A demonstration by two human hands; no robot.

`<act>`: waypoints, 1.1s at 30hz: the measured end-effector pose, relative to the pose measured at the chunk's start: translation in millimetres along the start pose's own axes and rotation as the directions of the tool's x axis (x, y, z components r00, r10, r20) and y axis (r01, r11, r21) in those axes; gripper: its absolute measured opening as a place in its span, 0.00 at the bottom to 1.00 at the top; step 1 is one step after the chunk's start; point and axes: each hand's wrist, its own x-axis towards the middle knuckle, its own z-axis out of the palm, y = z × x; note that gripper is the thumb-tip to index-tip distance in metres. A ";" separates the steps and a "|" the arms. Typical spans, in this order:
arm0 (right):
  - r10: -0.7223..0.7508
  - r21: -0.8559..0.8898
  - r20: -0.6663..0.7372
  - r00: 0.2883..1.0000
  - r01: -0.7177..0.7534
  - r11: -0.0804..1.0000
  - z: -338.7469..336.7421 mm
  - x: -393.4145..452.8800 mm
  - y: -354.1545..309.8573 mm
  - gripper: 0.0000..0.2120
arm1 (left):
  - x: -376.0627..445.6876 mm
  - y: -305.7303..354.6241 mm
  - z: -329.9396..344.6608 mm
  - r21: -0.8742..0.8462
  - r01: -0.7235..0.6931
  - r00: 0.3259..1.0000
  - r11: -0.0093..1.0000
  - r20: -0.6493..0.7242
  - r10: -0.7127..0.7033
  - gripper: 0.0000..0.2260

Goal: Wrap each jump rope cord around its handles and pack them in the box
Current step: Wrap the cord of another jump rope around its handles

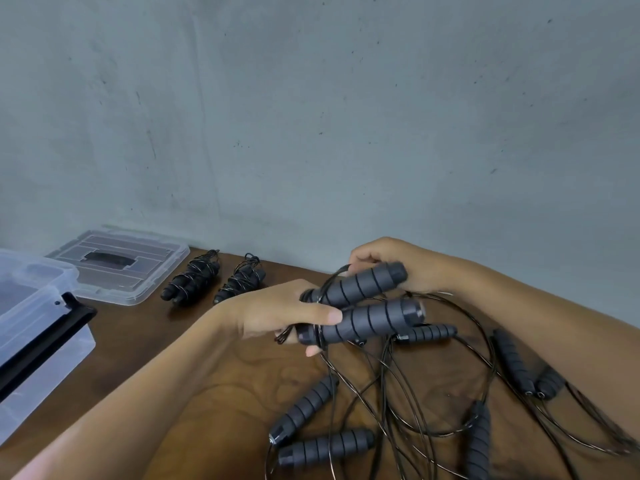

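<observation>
So we've got two foam-grip handles held up over the wooden table (214,386), side by side and angled up to the right. Our left hand (277,315) has its thumb laid across the lower handle (367,322) with fingers curled under it, so it's gripping that one near its cord end. Our right hand (391,263) is wrapped over the back of the upper handle (360,284), fingers curled round it. The hands are close together, basically one bundle.

The thin black cord (460,344) loops off the handles and drops into a messy tangle on the table below and to the right. In that tangle are more loose handles: one just under the held pair (427,333), two lying near the bottom (304,408) (329,446), one at lower right (479,441), and a pair by our right forearm (512,362).

Off to the left, two already-wrapped ropes (192,278) (239,277) sit next to each other near the wall. Beside them lies the clear plastic lid (117,265), flat on the table. The clear box (38,327) itself is at the far left edge, open, with a black handle on its rim. We can't really tell what's in it.
</observation>
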 end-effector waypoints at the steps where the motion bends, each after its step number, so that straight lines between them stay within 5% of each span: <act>1: 0.007 0.044 -0.014 1.000 -0.006 0.999 2.7 -2.0 -4.9 0.07 | -0.1 -1.0 1.9 -0.093 -0.047 0.999 0.995 -0.023 0.045 0.24; 3: 0.031 0.042 -0.067 0.997 -0.028 0.999 9.7 -2.6 -12.3 0.12 | 0.2 -3.9 3.9 -0.305 -0.134 0.989 0.943 -0.104 0.107 0.31; 6: -0.016 0.021 -0.104 0.994 0.019 1.000 23.4 2.3 -13.4 0.17 | -1.6 -2.7 7.4 -0.487 -0.273 0.953 0.829 -0.251 0.167 0.24; 18: 0.108 -0.007 -0.247 0.963 -0.113 0.994 26.3 -16.9 -20.4 0.12 | 12.4 -20.2 4.1 -0.634 -0.419 0.683 0.650 -0.692 -0.234 0.17; 27: 0.073 -0.324 -0.414 0.907 -0.222 0.919 8.8 -27.4 -28.2 0.09 | 30.1 -23.9 8.0 -0.523 -0.352 0.463 0.776 -0.818 -0.342 0.21; 33: -0.039 -0.582 -0.455 0.890 -0.264 0.769 -8.8 -26.0 -41.1 0.11 | 35.1 -23.5 8.6 -0.336 -0.123 0.421 0.934 -0.870 -0.257 0.20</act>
